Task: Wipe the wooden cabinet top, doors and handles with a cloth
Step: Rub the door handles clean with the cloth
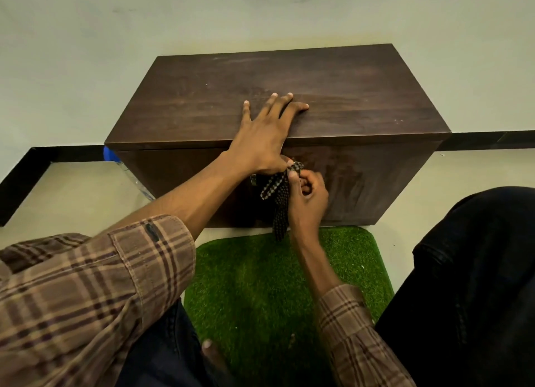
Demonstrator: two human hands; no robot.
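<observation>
A low dark wooden cabinet stands against the wall in front of me. My left hand lies flat on its top at the front edge, fingers spread, holding nothing. My right hand is closed on a black-and-white checked cloth and presses it against the middle of the cabinet's front, where the doors meet. A bit of metal handle shows just left of the cloth, mostly hidden by my left wrist. The cloth's loose end hangs down toward the floor.
A green artificial-grass mat lies on the pale floor before the cabinet. My knees in dark trousers flank it. A clear plastic bottle with a blue cap sits left of the cabinet. A black skirting runs along the wall.
</observation>
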